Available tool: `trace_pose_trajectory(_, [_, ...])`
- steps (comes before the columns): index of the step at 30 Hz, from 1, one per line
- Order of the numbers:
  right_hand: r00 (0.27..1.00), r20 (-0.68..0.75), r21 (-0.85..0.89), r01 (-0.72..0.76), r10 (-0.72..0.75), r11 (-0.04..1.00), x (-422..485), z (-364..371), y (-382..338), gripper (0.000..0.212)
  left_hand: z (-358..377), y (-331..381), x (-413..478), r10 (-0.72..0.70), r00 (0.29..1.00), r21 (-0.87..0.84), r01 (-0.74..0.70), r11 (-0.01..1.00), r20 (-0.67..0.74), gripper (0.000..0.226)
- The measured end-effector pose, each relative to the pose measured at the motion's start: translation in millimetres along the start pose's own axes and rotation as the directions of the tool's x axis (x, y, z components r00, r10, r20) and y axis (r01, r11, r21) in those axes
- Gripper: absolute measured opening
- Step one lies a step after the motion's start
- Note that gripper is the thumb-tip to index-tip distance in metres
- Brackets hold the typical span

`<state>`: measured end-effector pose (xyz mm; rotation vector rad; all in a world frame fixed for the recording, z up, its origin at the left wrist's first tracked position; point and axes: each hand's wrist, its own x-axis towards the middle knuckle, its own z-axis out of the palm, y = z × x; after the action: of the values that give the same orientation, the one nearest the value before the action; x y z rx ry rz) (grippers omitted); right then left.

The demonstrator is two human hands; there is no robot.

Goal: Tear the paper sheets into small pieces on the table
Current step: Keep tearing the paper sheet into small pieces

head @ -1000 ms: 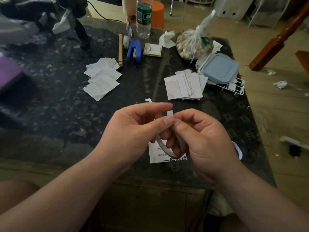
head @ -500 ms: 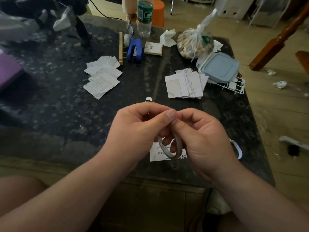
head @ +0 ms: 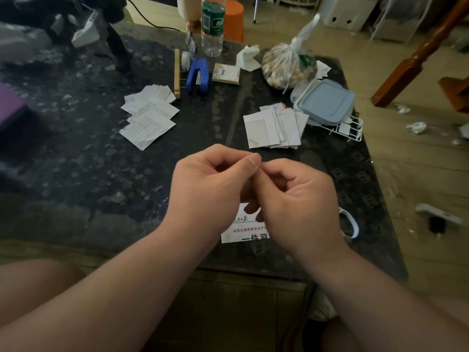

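My left hand (head: pixel 210 189) and my right hand (head: pixel 299 199) meet fingertip to fingertip above the near part of the dark table (head: pixel 76 161). Their thumbs and forefingers pinch a narrow paper strip, which the curled fingers almost wholly hide. Under the hands lies a printed sheet (head: pixel 241 233) with red and black characters. One pile of torn printed pieces (head: pixel 148 115) rests at the middle left. Another pile of torn pieces (head: pixel 274 125) lies at the middle right.
At the far side stand a blue stapler (head: pixel 198 76), a plastic bottle (head: pixel 212 26), a small notepad (head: pixel 225 73) and a tied bag (head: pixel 286 64). A blue-lidded box (head: pixel 326 101) sits on a white wire rack (head: pixel 350 129). A curled white strip (head: pixel 351 222) lies near the right edge.
The curled strip that hung in a loop between my hands is now drawn up and hidden by my fingers. My hands have closed tighter together.
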<state>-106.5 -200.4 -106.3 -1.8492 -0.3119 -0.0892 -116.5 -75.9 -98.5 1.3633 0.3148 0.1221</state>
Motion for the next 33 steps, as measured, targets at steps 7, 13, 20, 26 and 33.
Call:
trace_pose_trajectory(7, [0.917, 0.117, -0.48, 0.388, -0.381, 0.786, 9.0, 4.1, 11.5, 0.031, 1.8, -1.0, 12.3, -0.292, 0.949, -0.113, 0.279, 0.953, -0.118, 0.012])
trace_pose_trajectory(13, [0.897, 0.298, -0.468, 0.434, -0.326, 0.77, -9.0, 4.1, 6.0, 0.017, -27.1, -1.8, 48.6, -0.478, 0.872, -0.206, 0.451, 0.868, -0.103, 0.006])
trace_pose_trajectory(20, [0.989, 0.134, -0.627, 0.034, 0.065, 0.778, 20.4, -30.7, 29.6, 0.059, -32.1, -2.5, 22.2, -0.338, 0.941, 0.056, 0.336, 0.94, 0.029, 0.007])
trace_pose_trajectory(26, [0.992, 0.074, -0.743, -0.015, 0.104, 0.669, 27.1, -31.4, 51.6, 0.067, -31.8, -0.8, 12.7, -0.294, 0.948, 0.201, 0.267, 0.942, 0.119, 0.016])
trace_pose_trajectory(33, [0.962, 0.012, -0.812, -0.15, 0.272, 0.564, 33.2, -31.4, 70.3, 0.058, -31.1, 0.9, 6.6, -0.36, 0.917, 0.182, 0.329, 0.927, 0.174, 0.014])
